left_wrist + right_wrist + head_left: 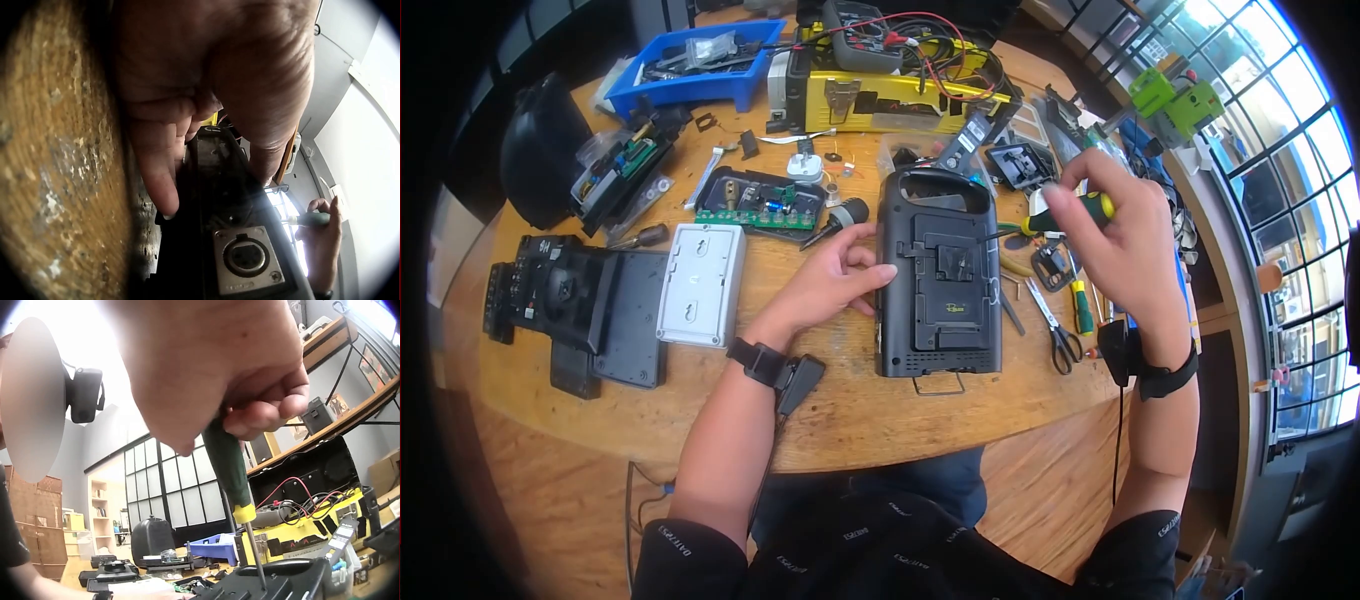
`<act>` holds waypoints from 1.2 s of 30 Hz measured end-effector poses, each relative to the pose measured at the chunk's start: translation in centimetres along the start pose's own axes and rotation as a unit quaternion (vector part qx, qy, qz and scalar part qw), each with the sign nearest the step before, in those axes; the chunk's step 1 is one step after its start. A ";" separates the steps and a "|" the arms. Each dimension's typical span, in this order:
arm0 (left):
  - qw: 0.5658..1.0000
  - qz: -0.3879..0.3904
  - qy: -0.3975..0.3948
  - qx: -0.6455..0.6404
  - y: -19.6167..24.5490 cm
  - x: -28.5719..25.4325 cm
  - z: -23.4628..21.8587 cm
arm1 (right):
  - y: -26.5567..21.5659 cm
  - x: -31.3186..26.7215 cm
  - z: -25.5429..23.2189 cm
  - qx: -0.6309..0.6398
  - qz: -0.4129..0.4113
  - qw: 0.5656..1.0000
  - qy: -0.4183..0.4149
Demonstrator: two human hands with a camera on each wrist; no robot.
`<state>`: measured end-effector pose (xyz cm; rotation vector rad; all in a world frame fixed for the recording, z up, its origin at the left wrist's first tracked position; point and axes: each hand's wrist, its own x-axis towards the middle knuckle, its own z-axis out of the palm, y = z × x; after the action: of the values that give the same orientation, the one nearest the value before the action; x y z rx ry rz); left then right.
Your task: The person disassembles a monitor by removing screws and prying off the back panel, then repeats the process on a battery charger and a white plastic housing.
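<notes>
A black electronic device [910,330] with a carry handle and a raised mounting plate lies face up before me. My left hand [825,285] grips its left side, thumb on the top edge and fingers along the side. A metal XLR socket [247,256] shows on that side in the left wrist view. My right hand [1135,240] holds a screwdriver [228,465] by its green and yellow handle. The shaft points down onto the device's face, with the tip at the plate area in the right wrist view.
Scissors [1055,335] and another screwdriver [1083,308] lie right of the device. To the left are a white plastic case [692,290], a green circuit board [750,218] and black housings [565,295]. Behind stand a blue tray [745,88] and a yellow case [910,118] with cables.
</notes>
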<state>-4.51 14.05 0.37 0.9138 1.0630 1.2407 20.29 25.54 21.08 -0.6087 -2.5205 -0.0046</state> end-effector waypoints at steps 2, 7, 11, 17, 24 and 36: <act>1.000 -0.004 0.002 0.005 0.0 0.0 -0.1 | 0.3 0.1 0.2 -0.021 0.044 0.999 -0.020; 1.000 -0.006 0.012 0.006 0.0 -0.1 0.0 | -1.0 0.1 -0.6 0.013 0.025 0.999 -0.026; 1.000 -0.004 0.001 0.007 0.1 0.0 -0.2 | -0.4 0.1 -0.1 -0.029 0.046 0.998 -0.032; 1.000 -0.007 0.005 0.009 0.1 0.0 -0.1 | -0.3 -0.2 -0.3 -0.059 0.091 0.993 -0.051; 1.000 -0.001 0.006 0.003 -0.1 0.1 0.0 | -1.3 -0.3 -0.7 -0.013 0.072 0.997 -0.037; 1.000 -0.002 0.003 0.004 0.1 -0.1 0.0 | -1.3 -0.4 -0.8 0.000 0.008 1.000 -0.016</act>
<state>-4.56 13.94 0.44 0.9131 1.0742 1.2375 20.46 24.10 21.68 -0.6339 -2.5465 0.0110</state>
